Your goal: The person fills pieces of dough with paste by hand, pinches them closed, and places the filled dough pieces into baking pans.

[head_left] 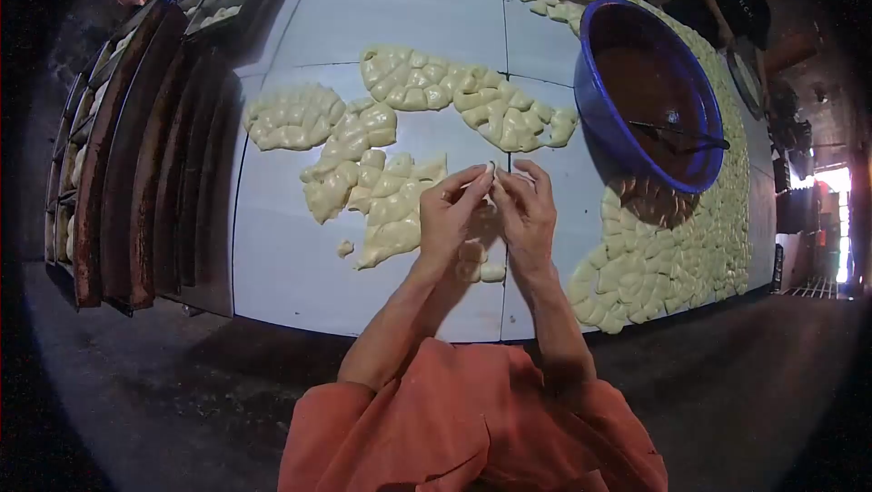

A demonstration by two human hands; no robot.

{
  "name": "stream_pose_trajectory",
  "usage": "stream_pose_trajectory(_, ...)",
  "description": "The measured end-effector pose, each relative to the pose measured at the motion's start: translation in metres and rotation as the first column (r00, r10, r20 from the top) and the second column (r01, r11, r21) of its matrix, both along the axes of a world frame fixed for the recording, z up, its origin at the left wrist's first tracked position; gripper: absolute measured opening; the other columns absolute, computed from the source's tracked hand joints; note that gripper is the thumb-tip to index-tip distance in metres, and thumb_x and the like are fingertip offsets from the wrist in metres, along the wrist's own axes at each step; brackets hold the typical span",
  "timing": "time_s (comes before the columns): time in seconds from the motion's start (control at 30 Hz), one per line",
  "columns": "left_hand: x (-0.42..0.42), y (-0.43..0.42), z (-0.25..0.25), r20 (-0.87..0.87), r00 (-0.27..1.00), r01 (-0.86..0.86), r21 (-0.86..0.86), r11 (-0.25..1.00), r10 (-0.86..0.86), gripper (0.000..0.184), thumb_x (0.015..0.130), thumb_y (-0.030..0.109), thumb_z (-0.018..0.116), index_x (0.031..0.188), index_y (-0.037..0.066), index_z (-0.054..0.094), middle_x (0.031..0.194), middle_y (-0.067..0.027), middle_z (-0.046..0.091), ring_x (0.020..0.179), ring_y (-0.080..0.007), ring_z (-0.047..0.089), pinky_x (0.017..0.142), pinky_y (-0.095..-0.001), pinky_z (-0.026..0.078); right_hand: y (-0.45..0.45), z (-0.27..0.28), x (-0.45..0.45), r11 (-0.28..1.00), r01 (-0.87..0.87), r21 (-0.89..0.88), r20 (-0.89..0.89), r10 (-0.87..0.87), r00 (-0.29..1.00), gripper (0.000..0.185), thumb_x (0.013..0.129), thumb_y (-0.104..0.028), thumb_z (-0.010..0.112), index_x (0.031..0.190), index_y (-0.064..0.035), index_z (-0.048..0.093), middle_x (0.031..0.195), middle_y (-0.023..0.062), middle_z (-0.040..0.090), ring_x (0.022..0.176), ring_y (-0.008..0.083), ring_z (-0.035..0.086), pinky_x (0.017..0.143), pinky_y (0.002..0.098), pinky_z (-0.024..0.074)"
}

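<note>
My left hand point(450, 212) and my right hand point(529, 215) meet over the middle of the table. Their fingertips pinch a small whitish piece of dough point(491, 168) between them, most of it hidden by the fingers. Just below, two or so shaped dough pieces point(491, 272) lie near my wrists. Left of my left hand spreads a patch of pale, glossy dough portions point(392, 219), with a small loose dough scrap point(345, 248) beside it. More joined dough portions point(413, 79) lie beyond my hands.
A blue basin point(595, 119) of brown filling, with a dark utensil point(677, 135) in it, stands at right. Many flattened dough pieces point(649, 265) cover the table's right side. Stacked trays point(118, 165) line the left edge. Other people's hands and a dark shirt point(740, 1) show beyond.
</note>
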State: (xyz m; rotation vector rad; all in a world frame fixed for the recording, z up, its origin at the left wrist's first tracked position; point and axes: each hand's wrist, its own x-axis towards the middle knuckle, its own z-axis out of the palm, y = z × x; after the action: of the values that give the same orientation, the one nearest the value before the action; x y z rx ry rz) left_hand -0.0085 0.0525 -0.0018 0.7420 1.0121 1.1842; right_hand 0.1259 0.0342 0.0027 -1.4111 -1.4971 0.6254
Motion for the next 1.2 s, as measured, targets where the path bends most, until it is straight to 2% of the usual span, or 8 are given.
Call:
stream_pose_trajectory(0.17,0.003,0.01,-0.001,-0.039,0.999,-0.018,0.13,0.991,0.023,0.031,0.09,0.015,0.076,0.116,-0.002,0.07,0.1,-0.0074,0.074,0.089,-0.0111,0.068,0.075,-0.0239,0.055,0.008,-0.017,0.007,1.0,0.002,-0.005,-0.018,-0.002,1.0,0.02,0.09,-0.011,0.072,0.108,-0.0029,0.072,0.095,0.0078,0.066,0.09,0.0169,0.062,0.079,0.0291,0.0502)
stream_pose_trajectory(0.2,0.001,0.014,0.002,-0.005,0.998,0.059,0.012,0.998,-0.059,0.031,0.092,0.016,0.075,0.116,-0.002,0.07,0.102,-0.0075,0.073,0.091,-0.0114,0.068,0.078,-0.0248,0.055,0.007,-0.015,0.004,0.974,-0.018,-0.226,-0.311,-0.055,0.949,0.022,0.09,-0.014,0.074,0.108,-0.0023,0.072,0.089,0.0043,0.068,0.087,0.0133,0.06,0.08,0.0263,0.0483)
stream_pose_trajectory(0.33,-0.011,0.029,0.004,0.05,0.975,0.221,-0.138,0.965,-0.216,0.031,0.093,0.021,0.074,0.116,0.001,0.07,0.101,-0.0069,0.072,0.09,-0.0128,0.068,0.077,-0.0272,0.056,-0.001,0.012,0.013,0.901,-0.233,-0.365,-0.547,-0.005,0.837,0.03,0.09,-0.013,0.073,0.117,-0.0029,0.071,0.103,0.0025,0.069,0.087,0.0127,0.059,0.082,0.0264,0.0479)
stream_pose_trajectory(0.47,-0.02,0.028,0.016,0.034,0.958,0.287,-0.134,0.949,-0.285,0.031,0.094,0.023,0.072,0.118,0.002,0.07,0.103,-0.0068,0.072,0.092,-0.0143,0.068,0.076,-0.0282,0.058,-0.008,0.008,0.022,0.924,-0.347,-0.16,-0.371,0.269,0.889,0.03,0.092,-0.008,0.07,0.122,-0.0038,0.069,0.12,0.0083,0.063,0.099,0.0124,0.059,0.084,0.0263,0.0485)
stream_pose_trajectory(0.77,-0.015,0.012,0.012,-0.069,0.941,0.336,0.092,0.937,-0.331,0.028,0.096,0.013,0.066,0.121,0.0,0.068,0.103,-0.0074,0.071,0.09,-0.0116,0.068,0.075,-0.0277,0.06,-0.002,-0.007,-0.004,0.987,0.06,0.149,-0.509,0.025,0.86,0.014,0.099,-0.011,0.064,0.11,-0.0033,0.061,0.114,0.0092,0.063,0.102,0.0161,0.06,0.089,0.0323,0.0502)
stream_pose_trajectory(0.87,-0.013,0.006,0.009,-0.128,0.935,0.348,0.155,0.925,-0.331,0.026,0.1,0.012,0.06,0.122,-0.001,0.067,0.103,-0.0057,0.071,0.088,-0.0105,0.067,0.073,-0.0268,0.06,0.0,-0.019,-0.001,0.964,0.07,0.256,-0.234,-0.009,0.972,0.015,0.096,-0.014,0.069,0.105,-0.0033,0.063,0.099,0.0067,0.065,0.084,0.0143,0.059,0.078,0.0294,0.0498)
stream_pose_trajectory(1.03,-0.012,-0.009,0.027,-0.229,0.887,0.43,0.09,0.899,-0.401,0.03,0.093,0.01,0.071,0.12,-0.002,0.068,0.099,-0.0074,0.072,0.087,-0.0129,0.067,0.079,-0.0281,0.056,-0.006,-0.014,0.005,0.958,0.159,0.237,-0.196,-0.113,0.974,0.02,0.094,-0.017,0.073,0.089,-0.0011,0.062,0.084,0.0051,0.062,0.069,0.0139,0.054,0.062,0.0288,0.0461)
stream_pose_trajectory(1.2,-0.014,-0.008,0.002,-0.213,0.927,0.319,0.019,0.947,-0.308,0.024,0.093,0.016,0.072,0.108,-0.003,0.073,0.094,-0.0079,0.073,0.083,-0.0115,0.067,0.072,-0.0258,0.054,-0.022,-0.003,0.014,0.998,0.017,-0.057,-0.1,-0.022,0.995,0.025,0.091,-0.018,0.075,0.107,-0.0002,0.066,0.099,0.0116,0.066,0.076,0.0178,0.061,0.065,0.0293,0.0497)
